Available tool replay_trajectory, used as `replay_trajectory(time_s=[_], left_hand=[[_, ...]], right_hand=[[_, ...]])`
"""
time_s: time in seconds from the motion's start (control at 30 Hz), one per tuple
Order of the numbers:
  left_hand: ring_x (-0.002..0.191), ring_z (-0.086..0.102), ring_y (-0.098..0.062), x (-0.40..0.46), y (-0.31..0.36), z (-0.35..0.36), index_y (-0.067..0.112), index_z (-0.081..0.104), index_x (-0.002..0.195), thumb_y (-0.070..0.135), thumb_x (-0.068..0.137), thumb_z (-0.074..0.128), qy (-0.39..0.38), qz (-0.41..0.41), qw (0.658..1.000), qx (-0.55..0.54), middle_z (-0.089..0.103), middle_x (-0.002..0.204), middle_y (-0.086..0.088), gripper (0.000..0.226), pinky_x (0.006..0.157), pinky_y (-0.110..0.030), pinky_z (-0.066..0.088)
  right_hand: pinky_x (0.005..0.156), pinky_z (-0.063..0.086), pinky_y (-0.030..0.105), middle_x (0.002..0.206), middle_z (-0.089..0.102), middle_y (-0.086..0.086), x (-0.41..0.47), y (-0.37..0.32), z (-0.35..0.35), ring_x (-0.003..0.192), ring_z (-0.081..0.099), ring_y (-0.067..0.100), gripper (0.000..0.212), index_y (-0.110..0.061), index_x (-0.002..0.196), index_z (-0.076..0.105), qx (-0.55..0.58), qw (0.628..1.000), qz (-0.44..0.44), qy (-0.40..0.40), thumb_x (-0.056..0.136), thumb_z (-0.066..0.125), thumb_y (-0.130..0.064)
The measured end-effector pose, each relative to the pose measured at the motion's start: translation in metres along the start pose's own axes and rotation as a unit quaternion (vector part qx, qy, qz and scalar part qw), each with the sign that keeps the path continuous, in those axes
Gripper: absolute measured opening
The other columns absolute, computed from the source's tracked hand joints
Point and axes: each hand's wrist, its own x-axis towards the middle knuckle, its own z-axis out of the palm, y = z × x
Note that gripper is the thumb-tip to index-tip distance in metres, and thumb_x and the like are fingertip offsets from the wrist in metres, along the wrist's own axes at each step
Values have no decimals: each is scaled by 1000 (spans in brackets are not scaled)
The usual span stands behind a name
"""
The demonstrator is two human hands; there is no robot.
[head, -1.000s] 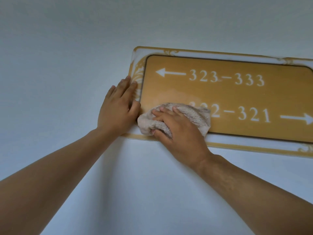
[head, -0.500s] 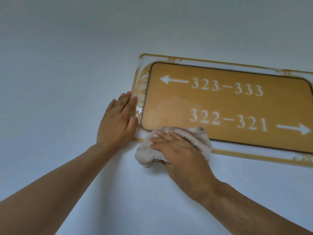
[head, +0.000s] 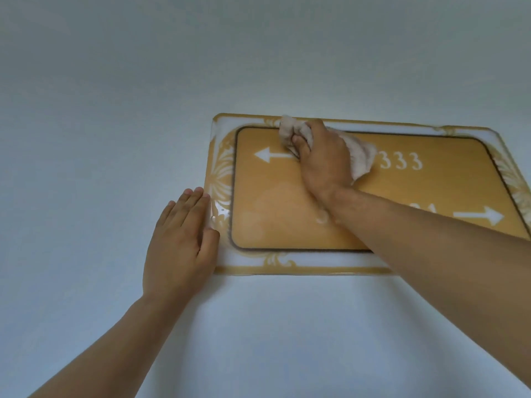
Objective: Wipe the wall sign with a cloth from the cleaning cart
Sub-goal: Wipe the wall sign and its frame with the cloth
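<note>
Filling most of the view was a pale, plain wall [head: 115, 110], and mounted on it was the gold wall sign [head: 287, 214], taken here as the landmark. The sign had a rounded gold panel inside a white border with gold scrollwork. A white arrow [head: 271, 155] pointed left near the panel's upper left corner, the digits "333" [head: 402, 161] stood in its upper right part, and a second white arrow [head: 479, 216] pointed right near its lower right end. The remaining numerals were hidden by the right forearm, which crossed the panel from its lower right.

The left hand [head: 179, 245] lay flat on the wall just beside the sign's left edge, fingers straight and together, thumb overlapping the white border near the lower left corner. It held nothing.

The right hand [head: 323, 159] was at the top of the panel, between the left arrow and the "333", its fingers curled round a bunched off-white cloth [head: 362, 158]. The cloth was pressed against the sign: one wad stuck out above the knuckles over the top border, and a loose fold trailed to the hand's right, touching the first "3".
</note>
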Motion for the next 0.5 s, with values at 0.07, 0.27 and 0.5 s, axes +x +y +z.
replay_trajectory(time_s=[0.07,0.27,0.5], left_hand=[[148,27,-11,0,-1,1,12,47,146,35,88,25,7,-4,1000,-5,42,156,-2,67,124,-32,14],[145,26,-10,0,2,1,15,38,150,36,91,23,29,6,999,-26,44,154,-2,64,121,-28,15],[143,28,-11,2,0,1,18,36,151,41,95,23,35,9,999,-21,44,154,2,62,120,-33,19]], right_hand=[[68,37,35,95,66,8,23,-3,11,89,58,25,26,-9,110,56,1,1000,16,9,101,49,-33],[67,39,34,94,65,8,66,-19,35,83,57,24,30,-12,111,55,-4,1000,18,4,100,45,-39],[70,40,37,106,64,14,76,-43,56,90,55,29,36,-12,117,53,-20,996,-73,-49,100,43,-42]])
